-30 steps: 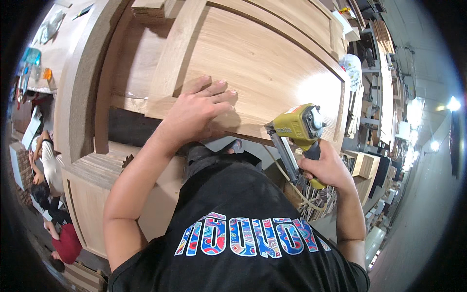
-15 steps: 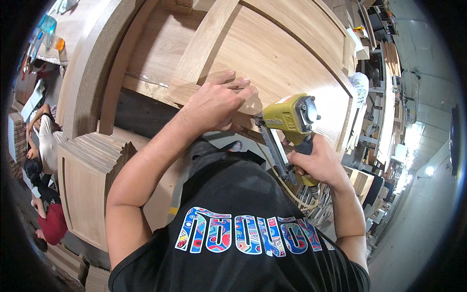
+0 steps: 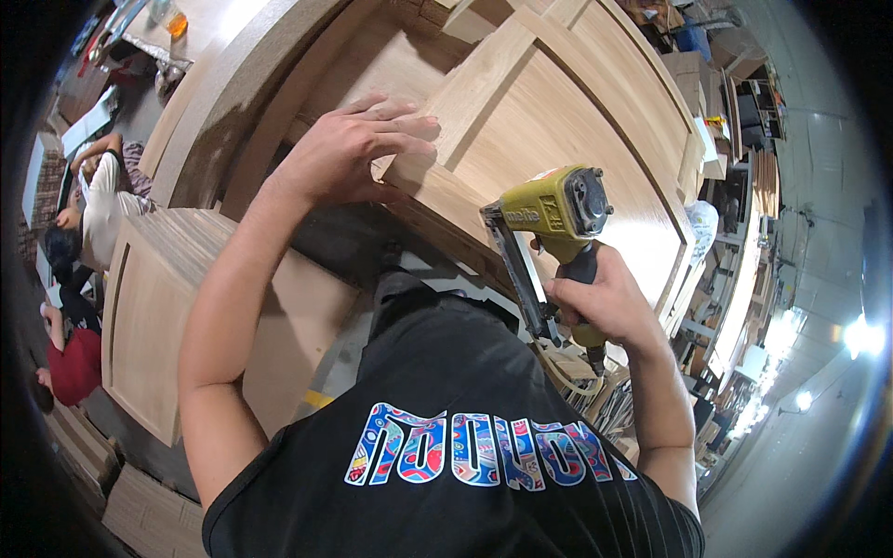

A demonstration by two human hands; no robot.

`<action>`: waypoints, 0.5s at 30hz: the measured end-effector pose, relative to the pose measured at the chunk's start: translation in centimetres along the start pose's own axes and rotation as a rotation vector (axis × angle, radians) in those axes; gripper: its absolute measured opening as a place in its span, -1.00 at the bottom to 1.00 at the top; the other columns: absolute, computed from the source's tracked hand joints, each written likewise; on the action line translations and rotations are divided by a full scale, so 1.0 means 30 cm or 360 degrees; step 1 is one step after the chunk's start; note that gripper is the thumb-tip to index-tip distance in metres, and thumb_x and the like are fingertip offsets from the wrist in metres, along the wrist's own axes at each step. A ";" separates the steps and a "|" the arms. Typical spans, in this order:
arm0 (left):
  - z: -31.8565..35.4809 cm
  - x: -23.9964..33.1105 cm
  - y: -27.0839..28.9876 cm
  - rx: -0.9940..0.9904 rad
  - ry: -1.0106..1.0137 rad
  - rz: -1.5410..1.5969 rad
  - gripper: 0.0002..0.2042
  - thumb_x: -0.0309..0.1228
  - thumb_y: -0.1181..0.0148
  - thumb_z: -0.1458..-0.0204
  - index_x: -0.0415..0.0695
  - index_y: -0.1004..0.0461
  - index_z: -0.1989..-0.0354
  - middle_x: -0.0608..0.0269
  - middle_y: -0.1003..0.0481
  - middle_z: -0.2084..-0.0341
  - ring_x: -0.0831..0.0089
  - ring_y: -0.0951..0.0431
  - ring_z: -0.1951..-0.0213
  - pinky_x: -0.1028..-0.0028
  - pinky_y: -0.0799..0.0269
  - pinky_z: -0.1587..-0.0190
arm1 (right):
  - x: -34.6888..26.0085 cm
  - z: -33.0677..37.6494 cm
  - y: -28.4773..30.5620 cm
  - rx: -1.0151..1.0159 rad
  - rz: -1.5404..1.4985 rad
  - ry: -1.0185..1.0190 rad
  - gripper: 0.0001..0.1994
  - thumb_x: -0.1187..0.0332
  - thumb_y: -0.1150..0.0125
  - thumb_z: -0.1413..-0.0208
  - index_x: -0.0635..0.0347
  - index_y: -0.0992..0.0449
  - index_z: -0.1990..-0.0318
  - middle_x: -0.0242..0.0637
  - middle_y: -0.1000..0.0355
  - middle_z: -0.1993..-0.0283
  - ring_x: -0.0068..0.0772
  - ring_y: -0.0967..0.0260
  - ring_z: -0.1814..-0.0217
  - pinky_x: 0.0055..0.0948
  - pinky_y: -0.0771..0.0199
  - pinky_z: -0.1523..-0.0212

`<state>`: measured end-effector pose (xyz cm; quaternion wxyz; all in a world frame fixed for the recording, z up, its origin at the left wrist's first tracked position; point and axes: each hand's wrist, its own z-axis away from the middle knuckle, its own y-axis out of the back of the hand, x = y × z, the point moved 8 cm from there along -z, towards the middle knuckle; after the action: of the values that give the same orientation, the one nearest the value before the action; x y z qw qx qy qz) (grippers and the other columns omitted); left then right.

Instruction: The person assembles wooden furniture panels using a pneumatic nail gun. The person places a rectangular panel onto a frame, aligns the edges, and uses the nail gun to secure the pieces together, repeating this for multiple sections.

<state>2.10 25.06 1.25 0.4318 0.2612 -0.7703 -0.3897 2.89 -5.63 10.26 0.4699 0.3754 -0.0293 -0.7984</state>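
Observation:
A wooden frame-and-panel piece (image 3: 595,130) lies before me, pale oak in tone, with raised rails around its inset panels. At its near left corner is my left hand (image 3: 358,149), fingers stretched out and slightly apart, fingertips by the end of the rail. My right hand (image 3: 609,298) is wrapped round the black grip of a yellow-green pneumatic nail gun (image 3: 549,209). The gun's dark magazine slants down toward me, and its nose points left, close to the panel's near edge. I cannot tell whether the nose touches the wood.
A stack of cabinet-door panels (image 3: 153,316) stands left of me. Beyond my left hand rises a thick curved wooden piece (image 3: 223,102). Two people sit at the far left, one in a red top (image 3: 74,363). Shelving with boards (image 3: 744,232) runs along the right.
My left hand has slid left off the panel's face to its corner. The panel sits farther right in view. The nail gun stays in my right hand, nearly in place.

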 end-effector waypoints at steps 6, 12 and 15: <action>0.012 -0.049 -0.022 0.0120 0.0112 0.0260 -0.22 -0.22 -0.83 0.31 0.27 -0.68 -0.26 0.56 -0.67 -0.33 0.32 -0.64 -0.38 0.03 -0.38 -0.64 | -0.054 -0.021 -0.008 -0.0042 0.0096 -0.0063 -0.64 0.41 -0.38 -0.18 0.44 -0.60 -0.08 -0.34 -0.57 0.44 -0.53 -0.53 0.50 -0.45 -0.52 0.44; 0.029 -0.075 -0.060 0.0141 0.0174 0.0275 -0.20 -0.20 -0.84 0.33 0.23 -0.67 -0.24 0.56 -0.68 -0.32 0.39 -0.65 -0.37 -0.01 -0.36 -0.65 | -0.097 -0.040 0.002 -0.0111 0.0307 0.0007 -0.61 0.43 -0.37 -0.15 0.40 -0.61 -0.13 -0.30 -0.61 0.36 -0.51 -0.57 0.42 -0.44 -0.58 0.35; 0.025 -0.090 -0.053 0.0133 0.0109 0.0334 -0.08 -0.17 -0.85 0.34 0.26 -0.59 -0.37 0.57 -0.69 -0.31 0.26 -0.62 -0.41 -0.03 -0.37 -0.64 | -0.155 -0.048 0.006 -0.0153 0.0411 0.0142 -0.55 0.46 -0.36 -0.14 0.39 -0.58 -0.20 -0.27 -0.62 0.29 -0.51 -0.58 0.37 -0.43 -0.60 0.30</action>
<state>2.87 26.45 -1.56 0.4852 0.2100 -0.7937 -0.3008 5.21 -1.70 11.95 0.5871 0.3806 -0.0183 -0.7142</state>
